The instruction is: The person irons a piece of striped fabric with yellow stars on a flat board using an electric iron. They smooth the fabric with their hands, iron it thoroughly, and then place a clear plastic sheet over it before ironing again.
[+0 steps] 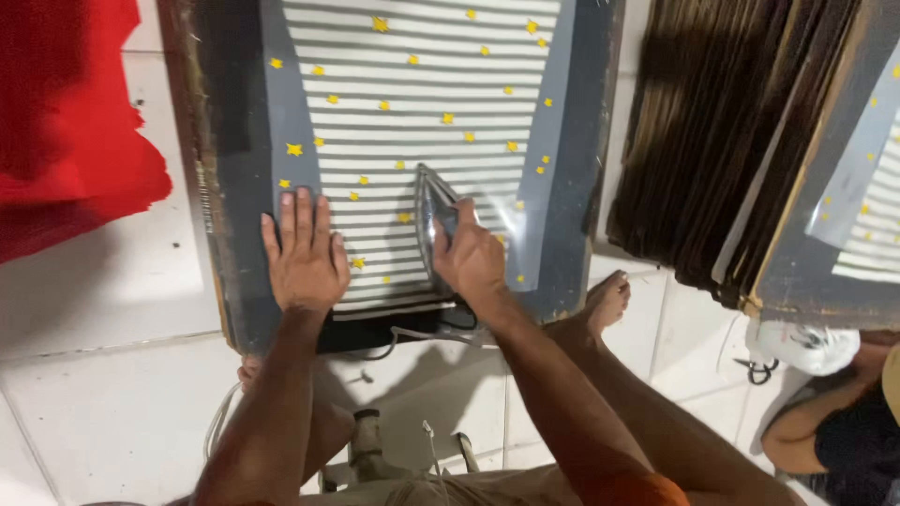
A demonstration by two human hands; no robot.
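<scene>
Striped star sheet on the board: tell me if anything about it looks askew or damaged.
The striped sheet lies flat under the left hand and the iron in the right hand. Only the board has a frayed, worn left edge.

A red cloth [66, 112] lies on the white tiled floor [103, 412]; a stack of dark boards [712, 141] stands beside another person's arm [816, 426].
</scene>
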